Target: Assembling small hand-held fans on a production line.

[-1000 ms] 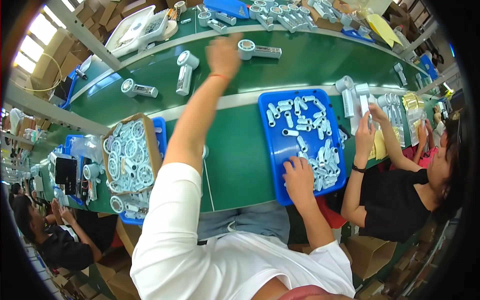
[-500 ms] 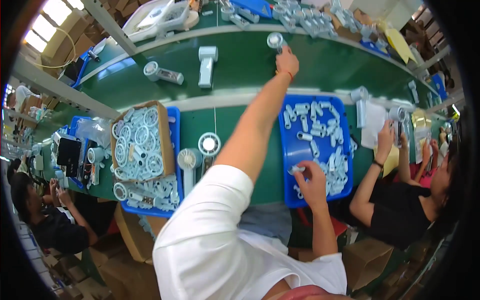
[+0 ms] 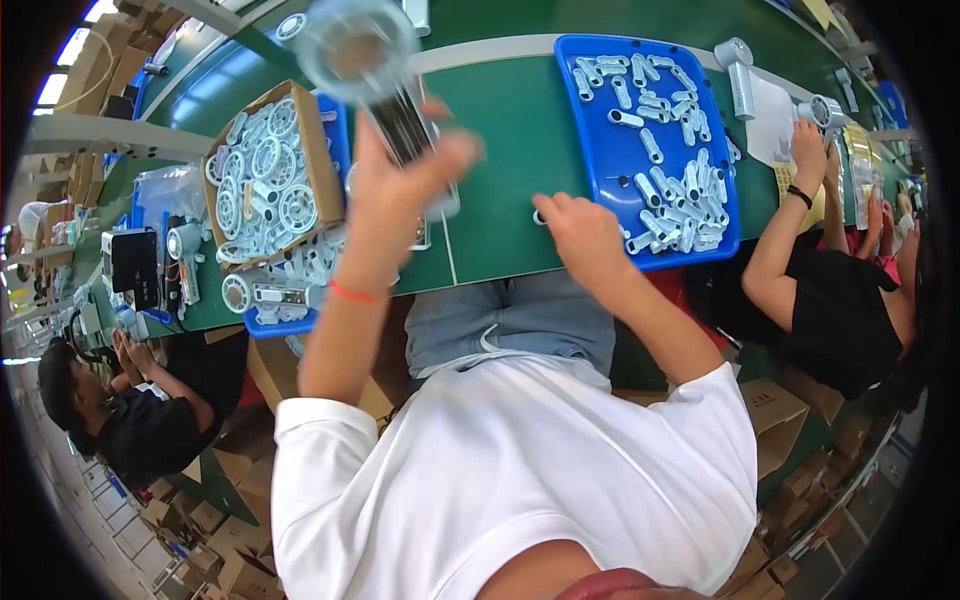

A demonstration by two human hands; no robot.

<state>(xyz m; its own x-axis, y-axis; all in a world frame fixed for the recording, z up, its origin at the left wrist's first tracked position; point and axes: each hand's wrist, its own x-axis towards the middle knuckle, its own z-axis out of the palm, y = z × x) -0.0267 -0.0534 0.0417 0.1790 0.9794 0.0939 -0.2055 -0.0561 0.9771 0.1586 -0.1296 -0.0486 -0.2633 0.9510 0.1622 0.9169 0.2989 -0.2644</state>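
My left hand, a red band round its wrist, is closed on a light-blue handheld fan, its round head raised toward the upper left; both are blurred by motion. Behind that hand, parts of other light-blue pieces show on the green table, mostly hidden. My right hand is low over the table, its fingertips pinching a small pale-blue part. Just right of it is a blue tray with several small light-blue tubular parts.
At left a cardboard box of ring-shaped parts sits in another blue tray. A pale bar crosses behind the green table. Co-workers sit at left and right. Cardboard boxes are on the floor.
My left hand has come back from the far green surface, bringing the fan closer. My right hand has moved left from over the tray onto the table side. The view has shifted.
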